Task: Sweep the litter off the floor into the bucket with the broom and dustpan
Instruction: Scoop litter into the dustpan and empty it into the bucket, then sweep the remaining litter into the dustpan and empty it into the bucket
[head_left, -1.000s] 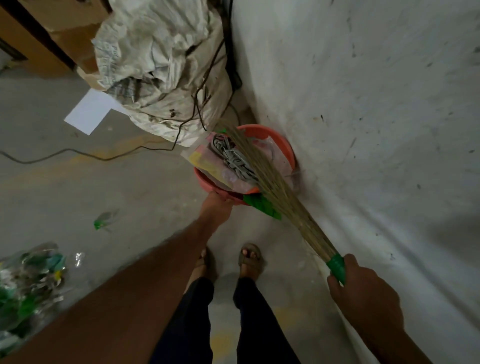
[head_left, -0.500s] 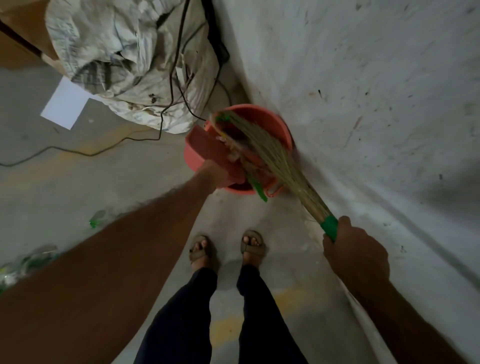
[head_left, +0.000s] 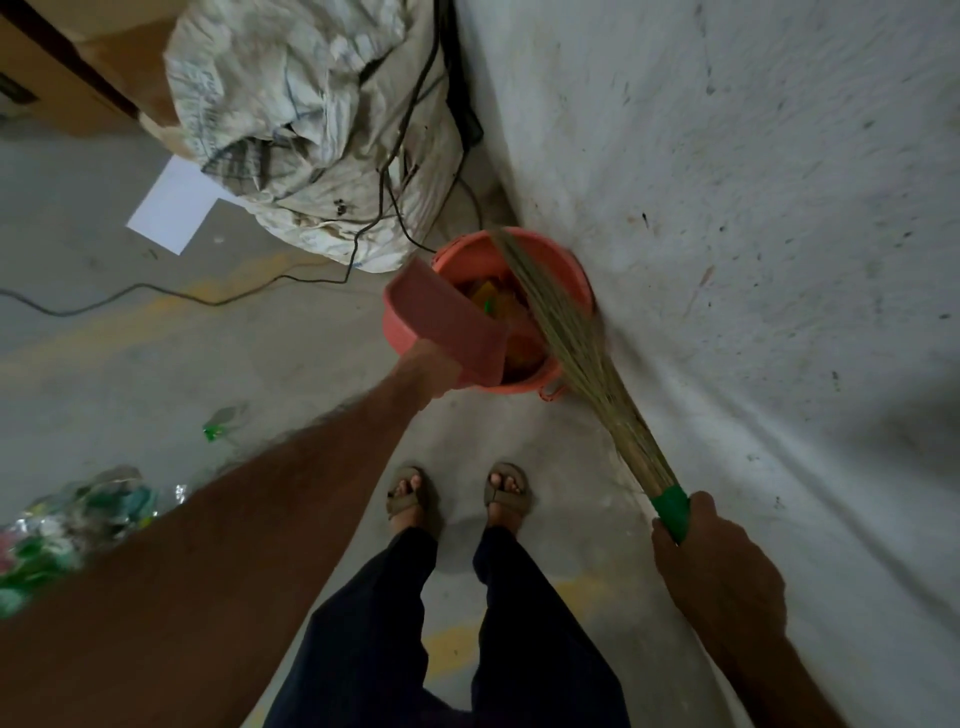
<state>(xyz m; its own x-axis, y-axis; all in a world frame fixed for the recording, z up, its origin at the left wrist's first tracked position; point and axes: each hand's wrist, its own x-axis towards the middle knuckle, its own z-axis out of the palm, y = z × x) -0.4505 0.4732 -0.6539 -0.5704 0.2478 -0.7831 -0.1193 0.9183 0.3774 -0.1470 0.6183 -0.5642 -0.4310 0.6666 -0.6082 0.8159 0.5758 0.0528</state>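
dustpan load now dumped. a second ago the salmon-pink plastic dustpan (head_left: 444, 325) sat level on the rim, heaped with paper and wrappers; now i have it tipped up on edge over the round orange-pink plastic bucket (head_left: 576, 275), and its pan shows bare. yellow and green scraps lie inside the bucket, so i judge the load went in.

left hand (head_left: 428, 366) grips the dustpan at its near end, fingers hidden behind the pan. right hand (head_left: 714, 564) is curled round the green-wrapped handle of the straw grass broom (head_left: 582, 358); the bristles reach across the bucket mouth, tips at the far rim by the white wall (head_left: 753, 208).

still to do: a heap of green and clear plastic wrappers (head_left: 67, 525) lies on the grey concrete floor (head_left: 156, 364) at far left, a single green-and-clear wrapper (head_left: 223, 421) nearer, and a white paper sheet (head_left: 174, 210) beside the crumpled white woven sack (head_left: 311, 135). task partly done; next pass is probably that left heap.
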